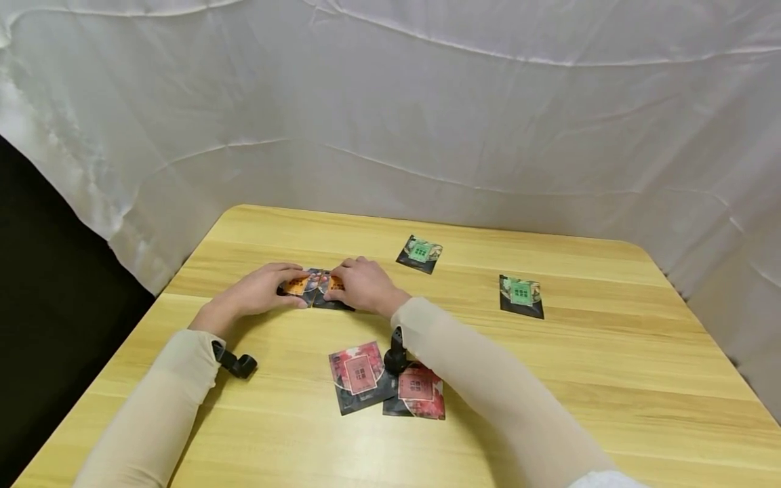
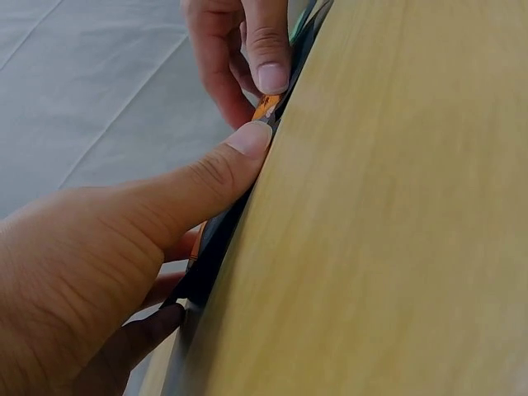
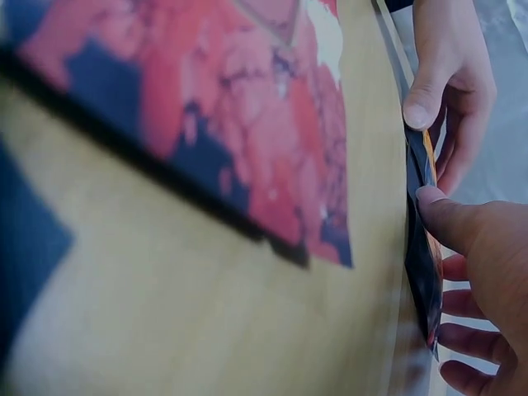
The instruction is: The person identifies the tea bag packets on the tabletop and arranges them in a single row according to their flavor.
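Observation:
Two orange-and-black packets lie side by side on the wooden table [image 1: 549,379]. My left hand [image 1: 291,290] pinches the left orange packet [image 1: 300,282], its thumb on the near edge and its fingers on the far edge. My right hand [image 1: 337,282] grips the right orange packet [image 1: 333,285] the same way. In the left wrist view my left hand [image 2: 210,223] holds the dark packet edge [image 2: 266,106], with the right hand's fingers [image 2: 268,58] just beyond. In the right wrist view my right hand [image 3: 437,264] holds its packet [image 3: 422,247], and the left hand's fingers [image 3: 445,82] show behind it.
Two red packets [image 1: 358,375] [image 1: 417,393] overlap near the table's front, under my right forearm. Two green packets [image 1: 419,252] [image 1: 521,295] lie apart towards the back right. White cloth [image 1: 427,122] hangs behind and beside the table. A red packet [image 3: 247,124] fills the right wrist view.

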`<state>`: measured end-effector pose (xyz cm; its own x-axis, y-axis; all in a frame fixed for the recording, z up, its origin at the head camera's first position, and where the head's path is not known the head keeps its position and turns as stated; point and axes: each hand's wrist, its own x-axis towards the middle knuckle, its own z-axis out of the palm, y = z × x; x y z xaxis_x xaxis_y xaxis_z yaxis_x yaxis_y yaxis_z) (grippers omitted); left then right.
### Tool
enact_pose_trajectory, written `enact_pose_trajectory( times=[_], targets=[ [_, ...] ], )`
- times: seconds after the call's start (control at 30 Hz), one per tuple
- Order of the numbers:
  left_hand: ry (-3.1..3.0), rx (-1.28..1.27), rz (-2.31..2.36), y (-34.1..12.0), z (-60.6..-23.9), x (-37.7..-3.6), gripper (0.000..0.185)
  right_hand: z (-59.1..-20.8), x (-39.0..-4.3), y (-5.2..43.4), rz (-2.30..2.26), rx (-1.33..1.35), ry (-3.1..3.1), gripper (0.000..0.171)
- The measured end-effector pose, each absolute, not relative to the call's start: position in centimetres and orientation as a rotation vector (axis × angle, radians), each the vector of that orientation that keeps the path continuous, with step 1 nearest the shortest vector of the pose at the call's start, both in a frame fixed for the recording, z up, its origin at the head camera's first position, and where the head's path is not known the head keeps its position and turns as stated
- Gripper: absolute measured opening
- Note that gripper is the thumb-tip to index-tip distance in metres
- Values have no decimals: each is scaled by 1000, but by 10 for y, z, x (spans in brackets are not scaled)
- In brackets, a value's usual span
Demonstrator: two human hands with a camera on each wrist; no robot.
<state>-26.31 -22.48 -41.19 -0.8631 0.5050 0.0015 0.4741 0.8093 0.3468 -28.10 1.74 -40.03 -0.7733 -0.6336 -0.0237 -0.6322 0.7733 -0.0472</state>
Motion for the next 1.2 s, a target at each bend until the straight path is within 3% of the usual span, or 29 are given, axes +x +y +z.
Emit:
enact_pose_trajectory(
  times=[0.7, 1.2],
  targets=[
    [2886, 751, 536, -228, -409, -263, 72, -388, -281, 36, -222, -1037, 2945, 56],
    [2881, 749, 544, -229, -410, -260, 73, -392, -306, 91, -416, -962, 2968, 56]
  ],
)
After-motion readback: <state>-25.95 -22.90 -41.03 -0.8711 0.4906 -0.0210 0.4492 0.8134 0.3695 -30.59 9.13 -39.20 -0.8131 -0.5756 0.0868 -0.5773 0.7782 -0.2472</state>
